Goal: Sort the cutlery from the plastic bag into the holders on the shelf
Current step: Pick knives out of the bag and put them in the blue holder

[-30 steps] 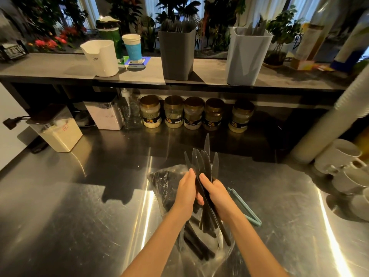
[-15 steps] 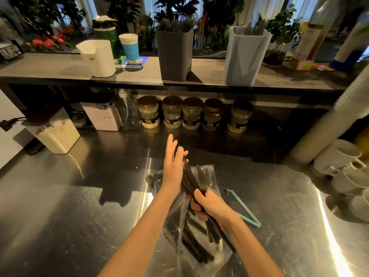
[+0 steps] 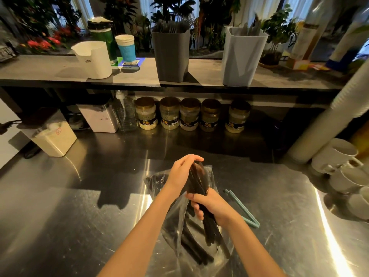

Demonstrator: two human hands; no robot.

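A clear plastic bag with several black cutlery pieces lies on the steel counter in front of me. My right hand grips a bundle of black cutlery around its handles, just above the bag. My left hand closes over the upper ends of that same bundle. On the shelf behind stand a dark grey holder with forks and a light grey holder with dark cutlery.
A teal bag clip lies right of the bag. White cups and a cup stack crowd the right side. Jars line the back under the shelf; white containers stand at left. A white jug is on the shelf.
The bundle, fanned upright a second ago, now sits lower over the bag. My left hand opened and lifted off half a second ago, then came back down over the bundle's upper ends.
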